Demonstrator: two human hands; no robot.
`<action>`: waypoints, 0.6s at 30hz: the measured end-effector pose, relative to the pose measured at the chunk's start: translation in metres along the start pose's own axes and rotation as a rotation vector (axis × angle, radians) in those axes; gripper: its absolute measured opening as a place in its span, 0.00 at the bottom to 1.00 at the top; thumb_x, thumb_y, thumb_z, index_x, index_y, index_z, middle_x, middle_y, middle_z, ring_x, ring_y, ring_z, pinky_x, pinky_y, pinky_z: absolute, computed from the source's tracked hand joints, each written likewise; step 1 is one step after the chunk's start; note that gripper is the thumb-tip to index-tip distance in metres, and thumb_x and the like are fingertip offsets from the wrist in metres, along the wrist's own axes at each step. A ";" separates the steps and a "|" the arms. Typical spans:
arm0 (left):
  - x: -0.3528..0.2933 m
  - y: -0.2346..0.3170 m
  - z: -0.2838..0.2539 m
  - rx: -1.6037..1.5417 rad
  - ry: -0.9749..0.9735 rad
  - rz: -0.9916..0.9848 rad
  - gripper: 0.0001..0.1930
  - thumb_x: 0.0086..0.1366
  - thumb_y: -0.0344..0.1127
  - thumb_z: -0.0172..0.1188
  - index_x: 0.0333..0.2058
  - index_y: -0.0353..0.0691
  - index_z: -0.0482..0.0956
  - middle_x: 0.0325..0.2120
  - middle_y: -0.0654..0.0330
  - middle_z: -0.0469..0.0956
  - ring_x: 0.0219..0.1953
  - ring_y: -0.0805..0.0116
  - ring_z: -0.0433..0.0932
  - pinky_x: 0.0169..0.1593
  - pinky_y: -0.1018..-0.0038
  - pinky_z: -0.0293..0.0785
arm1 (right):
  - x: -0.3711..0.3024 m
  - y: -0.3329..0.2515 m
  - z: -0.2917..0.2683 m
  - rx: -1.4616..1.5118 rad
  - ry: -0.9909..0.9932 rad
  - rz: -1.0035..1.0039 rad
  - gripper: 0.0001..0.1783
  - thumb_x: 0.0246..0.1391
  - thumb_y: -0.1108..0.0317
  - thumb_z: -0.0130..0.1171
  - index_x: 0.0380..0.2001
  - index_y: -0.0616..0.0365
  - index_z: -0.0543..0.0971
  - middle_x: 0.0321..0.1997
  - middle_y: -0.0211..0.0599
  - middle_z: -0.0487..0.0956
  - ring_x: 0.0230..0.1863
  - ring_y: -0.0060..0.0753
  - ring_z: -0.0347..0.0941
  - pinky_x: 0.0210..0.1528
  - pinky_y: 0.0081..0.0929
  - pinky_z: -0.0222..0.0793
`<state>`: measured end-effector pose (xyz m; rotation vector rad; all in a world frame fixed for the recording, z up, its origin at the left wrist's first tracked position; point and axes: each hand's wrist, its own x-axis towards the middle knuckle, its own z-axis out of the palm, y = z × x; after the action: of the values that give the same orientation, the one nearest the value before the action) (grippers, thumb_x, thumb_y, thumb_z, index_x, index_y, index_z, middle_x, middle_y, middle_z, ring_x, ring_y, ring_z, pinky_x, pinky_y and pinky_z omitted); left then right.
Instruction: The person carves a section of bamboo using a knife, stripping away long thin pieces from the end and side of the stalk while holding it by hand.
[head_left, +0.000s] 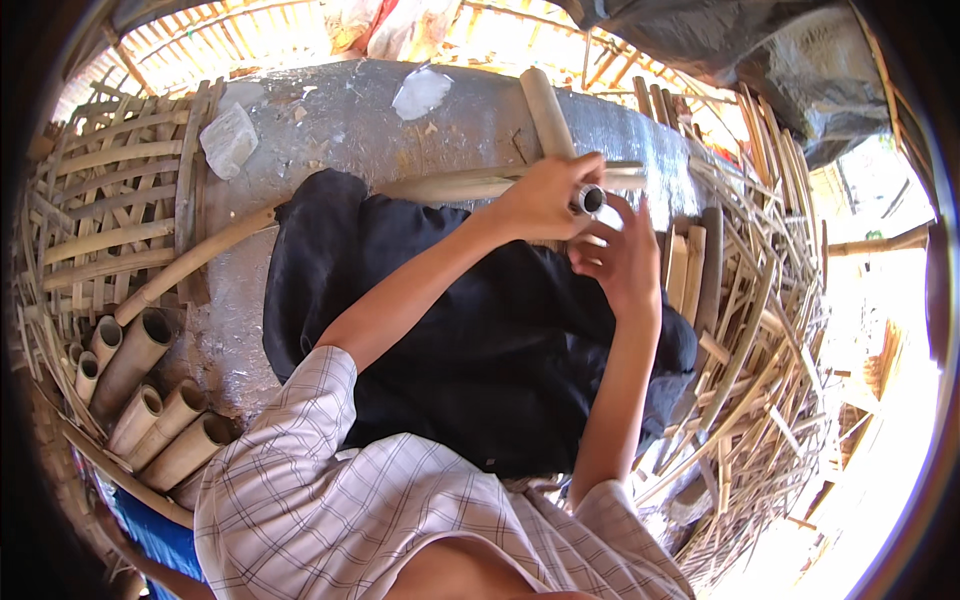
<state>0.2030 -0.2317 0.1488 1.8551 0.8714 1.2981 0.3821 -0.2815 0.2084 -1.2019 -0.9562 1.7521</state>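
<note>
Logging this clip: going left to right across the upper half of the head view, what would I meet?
Woven lattice, pale block, white patch, left hand around a tube, right hand, heap of strips.

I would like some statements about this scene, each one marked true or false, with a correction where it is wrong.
1. The left hand grips a tube. True.
2. The right hand rests flat on the cloth. False: the right hand is raised, near the tube's open end.
3. The cloth under the forearms is white. False: the cloth is black.
4. Several hollow bamboo pieces lie on the person's left. True.
5. The person's shirt is plain. False: the shirt is checked.
6. A pale block lies to the left of the tube. True.
</note>
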 end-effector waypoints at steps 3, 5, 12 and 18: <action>-0.008 -0.007 -0.010 -0.008 -0.469 0.021 0.38 0.51 0.22 0.63 0.63 0.43 0.61 0.50 0.52 0.72 0.59 0.62 0.72 0.61 0.65 0.72 | 0.023 0.021 -0.007 -0.031 0.005 0.133 0.22 0.72 0.48 0.52 0.55 0.54 0.70 0.37 0.45 0.81 0.30 0.34 0.82 0.29 0.30 0.81; -0.005 -0.018 -0.029 -0.236 -0.609 0.023 0.38 0.51 0.22 0.62 0.62 0.42 0.61 0.51 0.55 0.72 0.62 0.62 0.70 0.66 0.63 0.70 | 0.022 0.037 -0.035 -0.034 -0.112 0.177 0.18 0.70 0.56 0.56 0.53 0.55 0.70 0.37 0.45 0.81 0.29 0.34 0.81 0.27 0.29 0.81; -0.039 -0.166 -0.079 0.536 -0.531 -0.504 0.45 0.51 0.38 0.75 0.66 0.41 0.63 0.66 0.46 0.67 0.69 0.46 0.65 0.70 0.57 0.65 | 0.000 0.113 -0.044 0.203 -0.062 0.558 0.08 0.63 0.75 0.60 0.42 0.64 0.73 0.31 0.39 0.76 0.25 0.26 0.71 0.26 0.23 0.70; -0.041 -0.153 -0.067 0.507 -0.685 -0.506 0.38 0.47 0.38 0.77 0.59 0.37 0.76 0.55 0.43 0.80 0.58 0.48 0.78 0.60 0.59 0.76 | -0.018 0.105 -0.021 0.080 -0.070 0.460 0.11 0.62 0.78 0.60 0.33 0.54 0.67 0.20 0.20 0.61 0.15 0.12 0.54 0.16 0.17 0.47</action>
<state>0.1079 -0.1738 0.0174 2.0520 1.2246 0.0994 0.3866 -0.3372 0.1150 -1.3936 -0.6725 2.1793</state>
